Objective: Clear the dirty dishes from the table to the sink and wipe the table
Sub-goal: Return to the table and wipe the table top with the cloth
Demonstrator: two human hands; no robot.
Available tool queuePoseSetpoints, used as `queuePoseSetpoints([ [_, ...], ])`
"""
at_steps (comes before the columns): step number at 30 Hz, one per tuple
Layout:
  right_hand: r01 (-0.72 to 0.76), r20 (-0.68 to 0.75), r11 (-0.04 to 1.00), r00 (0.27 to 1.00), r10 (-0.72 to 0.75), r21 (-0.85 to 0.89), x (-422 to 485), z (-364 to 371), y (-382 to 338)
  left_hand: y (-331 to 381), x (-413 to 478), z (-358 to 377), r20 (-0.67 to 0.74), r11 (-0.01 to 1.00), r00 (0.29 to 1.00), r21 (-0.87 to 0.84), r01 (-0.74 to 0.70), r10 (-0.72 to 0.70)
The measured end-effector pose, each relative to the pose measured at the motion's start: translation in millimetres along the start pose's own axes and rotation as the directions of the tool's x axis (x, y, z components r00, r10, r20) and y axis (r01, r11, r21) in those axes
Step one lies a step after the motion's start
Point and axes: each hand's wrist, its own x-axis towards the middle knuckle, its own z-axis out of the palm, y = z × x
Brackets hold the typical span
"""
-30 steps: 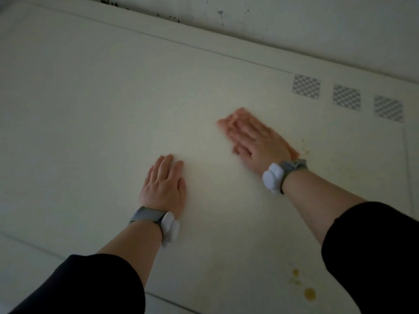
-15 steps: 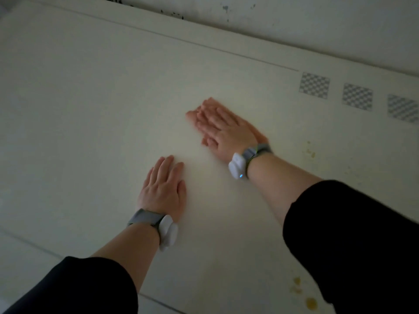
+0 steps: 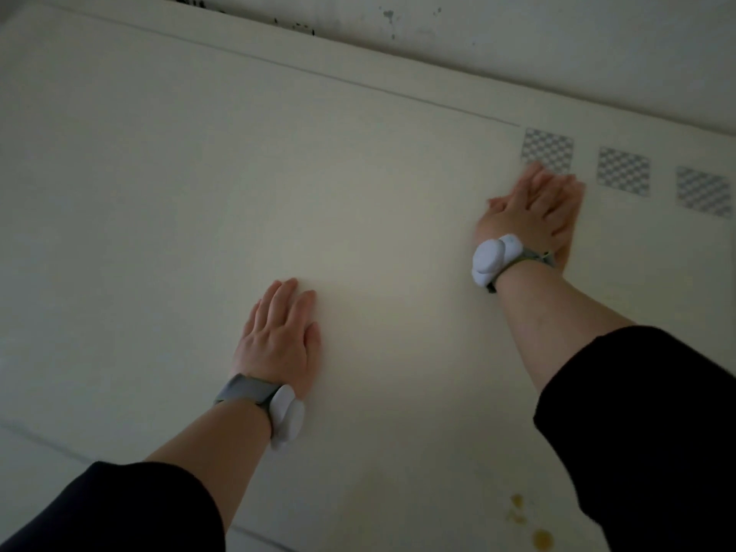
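Table (image 3: pixel 167 185): pale cream top, filling most of the view; a thin seam line runs along its far side, another crosses the near left corner; surface bare apart from the hands and marks listed below.

Left hand (image 3: pixel 280 336): laid flat, palm down, on the table near the middle; fingers extended and close together, pointing away from the person; holding nothing; grey strap with a white sensor (image 3: pixel 286 416) at the wrist; dark sleeve pushed up the forearm.

Right hand (image 3: pixel 533 211): stretched out to the far right part of the table, palm down, fingers spread flat and slightly blurred; whether a cloth lies beneath it cannot be told, none shows; fingertips reach the near edge of the first checkered square (image 3: pixel 547 150); white sensor (image 3: pixel 494 258) on a grey strap at the wrist; dark sleeve.

Checkered squares: three grey patterned patches in a row on the far right of the table; the second (image 3: pixel 623 171) and third (image 3: pixel 704 191) lie clear of the hand.

Yellow stains (image 3: pixel 531 527): several small spots on the near right of the table, well apart from both hands.

Wall (image 3: pixel 557 41): beyond the far edge, pale, with dark specks.
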Motion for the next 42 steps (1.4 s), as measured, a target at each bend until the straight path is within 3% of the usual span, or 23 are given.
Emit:
queuePoseSetpoints([
  [2, 0.031, -0.013, 0.999, 0.999, -0.032, -0.040, -34, 8, -9, 2, 0, 0, -0.002, 1.000, 1.000, -0.007, -0.006, 0.006],
  [5, 0.372, 0.027, 0.922, 0.928, -0.371, -0.107, -104, 28, -18, 2, -1, 1, 0.001, 1.000, 1.000, -0.019, 0.002, -0.002],
  [8, 0.698, 0.114, 0.704, 0.716, -0.689, -0.129, -139, 32, 0, 0, -1, 2, -0.006, 0.999, 1.000, -0.032, 0.000, 0.000],
  [10, 0.830, 0.162, 0.538, 0.557, -0.815, -0.145, -119, 18, 23, -2, -1, 4, -0.002, 0.999, 1.000, -0.036, -0.001, 0.001],
  [11, 0.854, 0.176, 0.497, 0.518, -0.837, -0.152, -103, 10, 34, -2, 1, 4, 0.008, 0.999, 1.000, -0.045, 0.004, -0.004],
  [12, 0.843, 0.179, 0.512, 0.537, -0.825, -0.166, -91, 3, 46, -3, 1, 5, 0.011, 0.998, 1.000, -0.055, 0.004, -0.003],
  [15, 0.610, 0.108, 0.777, 0.793, -0.600, -0.155, -77, -3, 61, -6, 1, 7, 0.003, 0.999, 1.000, -0.052, -0.009, 0.010],
  [17, 0.389, 0.047, 0.914, 0.921, -0.386, -0.119, -91, 8, 48, -7, 0, 8, 0.003, 0.998, 1.000, -0.059, -0.013, 0.014],
  [19, 0.222, 0.009, 0.970, 0.975, -0.222, -0.094, -117, 20, 29, -6, -2, 9, 0.002, 0.997, 1.000, -0.067, -0.027, 0.027],
  [20, 0.208, -0.003, 0.974, 0.978, -0.210, -0.093, -130, 25, 19, -5, 1, 9, 0.000, 0.998, 1.000, -0.065, -0.025, 0.025],
  [25, 0.467, -0.020, 0.881, 0.883, -0.470, -0.069, -231, 48, 1, -9, 8, 9, 0.043, 0.996, 0.998, -0.076, -0.051, 0.055],
  [28, 0.618, 0.098, 0.785, 0.785, -0.612, -0.041, -270, 55, 9, -9, 11, 8, 0.040, 0.995, 0.997, -0.075, -0.070, 0.073],
  [32, 0.657, 0.167, 0.753, 0.741, -0.651, 0.022, -318, 55, 24, -12, 4, 0, 0.057, 0.989, 0.994, -0.119, -0.085, 0.093],
  [36, 0.705, 0.178, 0.708, 0.691, -0.700, 0.050, -367, 56, 20, -16, 6, -18, 0.218, 0.973, 0.963, -0.199, -0.113, 0.157],
  [38, 0.770, 0.209, 0.636, 0.615, -0.760, 0.046, -397, 58, 19, -20, -12, -23, 0.256, 0.967, 0.958, -0.248, -0.063, 0.128],
  [42, 0.905, 0.270, 0.423, 0.396, -0.878, 0.047, -423, 57, 43, -22, -57, -15, 0.308, 0.987, 0.941, -0.123, -0.107, 0.141],
])
